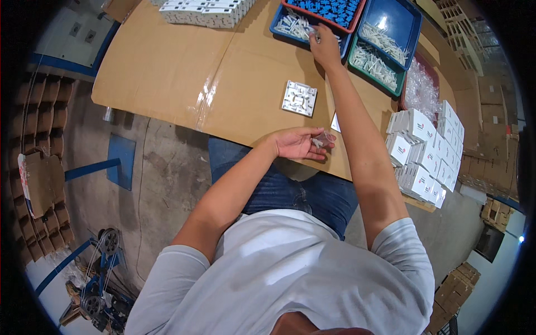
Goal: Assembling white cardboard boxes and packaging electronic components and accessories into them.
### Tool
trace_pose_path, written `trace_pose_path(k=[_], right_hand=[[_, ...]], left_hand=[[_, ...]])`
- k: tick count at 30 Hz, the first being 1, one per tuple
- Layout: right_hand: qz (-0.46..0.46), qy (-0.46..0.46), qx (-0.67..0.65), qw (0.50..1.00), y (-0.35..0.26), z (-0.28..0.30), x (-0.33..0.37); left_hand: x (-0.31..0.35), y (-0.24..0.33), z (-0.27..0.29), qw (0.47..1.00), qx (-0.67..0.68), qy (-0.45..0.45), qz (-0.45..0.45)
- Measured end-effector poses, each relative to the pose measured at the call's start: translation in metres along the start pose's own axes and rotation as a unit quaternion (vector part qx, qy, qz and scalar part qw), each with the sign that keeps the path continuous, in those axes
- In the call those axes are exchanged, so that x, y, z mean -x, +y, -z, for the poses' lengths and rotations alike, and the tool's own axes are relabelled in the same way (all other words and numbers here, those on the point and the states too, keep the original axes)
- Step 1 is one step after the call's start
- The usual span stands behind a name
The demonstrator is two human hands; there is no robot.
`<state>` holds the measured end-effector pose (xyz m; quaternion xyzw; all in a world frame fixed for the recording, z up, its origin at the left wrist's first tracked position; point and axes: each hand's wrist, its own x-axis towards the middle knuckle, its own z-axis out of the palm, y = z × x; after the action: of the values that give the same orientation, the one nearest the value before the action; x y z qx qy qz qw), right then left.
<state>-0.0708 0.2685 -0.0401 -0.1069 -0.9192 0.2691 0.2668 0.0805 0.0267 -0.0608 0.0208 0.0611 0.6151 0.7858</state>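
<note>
My left hand is palm up over the near table edge, fingers curled around a small clear plastic bag with small pale pieces in it. My right hand reaches to the far side, fingertips bent together over a blue tray of small white plastic parts. Whatever the right fingers hold is too small to make out. Between the hands, a square white plastic frame lies flat on the table, clips and slots facing up.
A red tray of blue parts adjoins the blue one. Right of it, a green tray holds white pieces and a reddish bin holds clear bags. White boxes are stacked at the table's right edge; white frames stand at the far left.
</note>
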Motion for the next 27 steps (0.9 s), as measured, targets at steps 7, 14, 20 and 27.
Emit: trace_pose_path(k=[7, 14, 20, 27], right_hand=[[-0.131, 0.003, 0.109, 0.985, -0.001, -0.002, -0.008], [-0.173, 0.013, 0.121, 0.977, -0.006, -0.007, -0.015], [-0.013, 0.104, 0.035, 0.994, 0.003, 0.001, 0.002], [-0.061, 0.097, 0.070, 0.991, 0.015, 0.027, 0.000]], left_hand=[[-0.001, 0.003, -0.003, 1.000, 0.000, -0.010, 0.000], [0.000, 0.000, -0.002, 0.999, -0.033, 0.005, -0.011], [0.000, 0.001, -0.004, 0.999, -0.033, -0.009, -0.009], [-0.003, 0.002, -0.003, 0.999, -0.033, -0.014, -0.004]])
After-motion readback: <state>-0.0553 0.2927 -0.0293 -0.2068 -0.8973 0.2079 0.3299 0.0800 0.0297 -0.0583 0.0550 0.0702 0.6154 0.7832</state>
